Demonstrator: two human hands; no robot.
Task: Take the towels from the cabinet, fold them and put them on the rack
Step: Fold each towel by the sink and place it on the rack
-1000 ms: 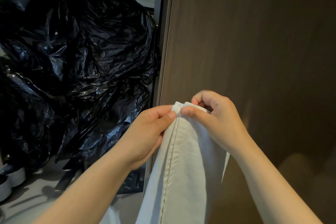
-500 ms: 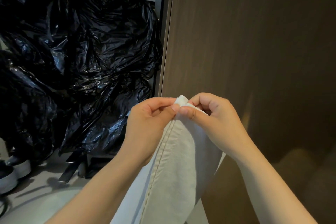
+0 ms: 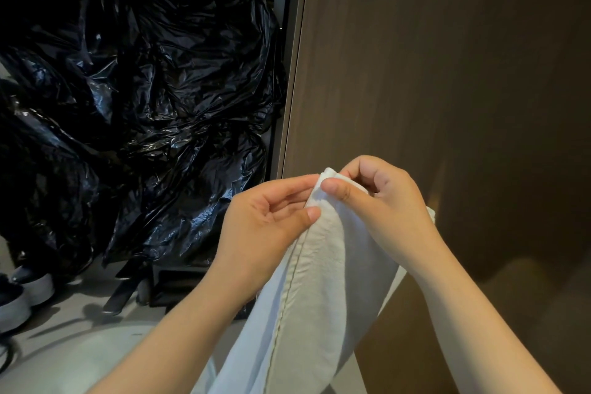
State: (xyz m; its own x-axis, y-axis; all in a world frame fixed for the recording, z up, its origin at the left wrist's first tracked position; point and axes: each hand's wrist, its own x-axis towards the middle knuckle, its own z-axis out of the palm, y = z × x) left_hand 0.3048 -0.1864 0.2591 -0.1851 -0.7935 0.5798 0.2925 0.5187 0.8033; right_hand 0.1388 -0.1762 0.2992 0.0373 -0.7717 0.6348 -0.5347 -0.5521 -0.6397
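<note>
- The towel [image 3: 319, 297] is off any shelf and in the air. It hangs as a long white drape from chest height in front of the wood-grain door [image 3: 447, 73], which is probably the cabinet's, and its lower end runs out of view.
- Both hands meet at the towel's top corner. The left hand [image 3: 268, 227] pinches the cloth between thumb and forefinger just below the tip. The right hand [image 3: 383, 205] has thumb and curled fingers clamped on the tip itself, so the two hands are all but touching.
- The step in hand looks like matching corners for the first fold. The stitched hem [image 3: 289, 291] runs straight down from the pinch and makes a good guide.
- To do it well, line the hem edges up flush before tightening the pinch. Then slide one hand along the top edge to find the far corner, without letting go of this one.
- Hold the cloth high enough that its hidden lower end does not drag on the floor.
- Turn away from the black plastic bags [image 3: 144, 89] and the shoes [image 3: 28, 291] on the left, so the clean cloth brushes neither.
- Terry cloth is limp and slips layer on layer, so a light shake should let it hang true before the halves are brought together.
- The rack is not in view, and folding has barely begun.
</note>
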